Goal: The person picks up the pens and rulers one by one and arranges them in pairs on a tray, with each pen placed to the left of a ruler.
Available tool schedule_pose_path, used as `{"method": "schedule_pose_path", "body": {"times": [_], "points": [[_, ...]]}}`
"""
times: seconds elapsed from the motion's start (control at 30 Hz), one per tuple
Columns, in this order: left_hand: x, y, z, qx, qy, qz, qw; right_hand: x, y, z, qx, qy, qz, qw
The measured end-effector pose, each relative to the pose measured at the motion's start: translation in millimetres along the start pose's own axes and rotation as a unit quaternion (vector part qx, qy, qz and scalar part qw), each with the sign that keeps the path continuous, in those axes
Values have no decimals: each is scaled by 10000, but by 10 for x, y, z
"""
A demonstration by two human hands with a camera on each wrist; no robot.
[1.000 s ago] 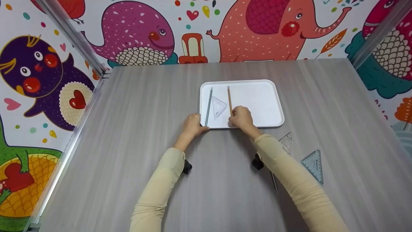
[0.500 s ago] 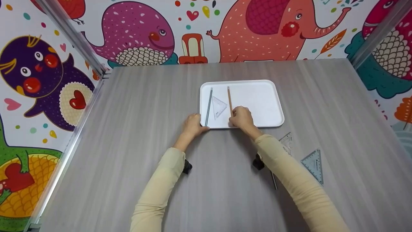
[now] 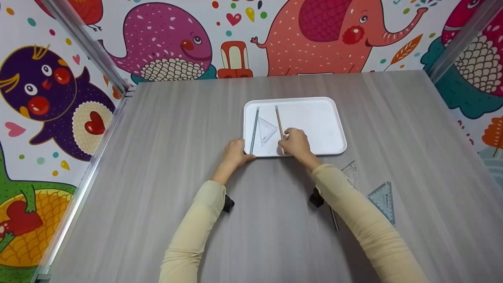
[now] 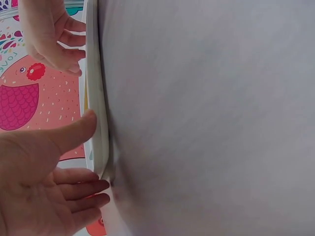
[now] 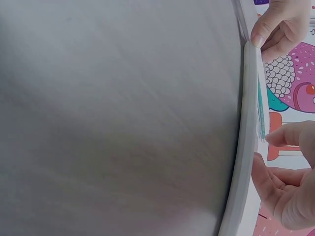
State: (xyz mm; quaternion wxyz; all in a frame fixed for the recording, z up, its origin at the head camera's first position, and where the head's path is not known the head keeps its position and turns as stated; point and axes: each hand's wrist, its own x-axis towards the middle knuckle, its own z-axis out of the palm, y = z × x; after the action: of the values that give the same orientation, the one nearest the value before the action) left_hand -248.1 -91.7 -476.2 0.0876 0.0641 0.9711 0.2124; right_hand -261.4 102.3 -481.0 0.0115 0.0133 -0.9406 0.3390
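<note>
My left hand (image 3: 235, 152) grips the near left corner of the white tray (image 3: 320, 129), its thumb (image 4: 78, 132) against the near rim. Inside the tray lie a dark green pencil (image 3: 255, 129), a small clear set square (image 3: 268, 129) and a brown pencil (image 3: 279, 120). At the brown pencil's near end is my right hand (image 3: 297, 144); in the right wrist view its thumb and forefinger (image 5: 263, 147) stand apart over the near rim. Whether they touch the pencil cannot be told.
Right of the tray's near edge lie a clear set square (image 3: 351, 173), partly behind my right sleeve, and a blue-grey one (image 3: 384, 201). A dark thin rod (image 3: 334, 219) sticks out beside the sleeve. Patterned panels (image 3: 235, 35) border the table (image 3: 177, 129).
The brown pencil's far end has swung slightly left. My right thumb and forefinger have parted a little. My left hand and the tray have stayed in place.
</note>
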Motion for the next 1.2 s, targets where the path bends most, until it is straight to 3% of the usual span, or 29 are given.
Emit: {"method": "schedule_pose_path", "body": {"times": [0.5, 0.83, 1.2], "points": [[3, -13, 10, 1, 52, 114, 9999, -47, 4, -168, -95, 172, -171, 9997], [14, -22, 20, 68, 63, 136, 9999, -94, 34, -274, -567, 89, -374, 9977], [-1, -20, 4, 53, 73, 247, 9997, -194, 128, -334, -732, 468, -1174, 9893]]}}
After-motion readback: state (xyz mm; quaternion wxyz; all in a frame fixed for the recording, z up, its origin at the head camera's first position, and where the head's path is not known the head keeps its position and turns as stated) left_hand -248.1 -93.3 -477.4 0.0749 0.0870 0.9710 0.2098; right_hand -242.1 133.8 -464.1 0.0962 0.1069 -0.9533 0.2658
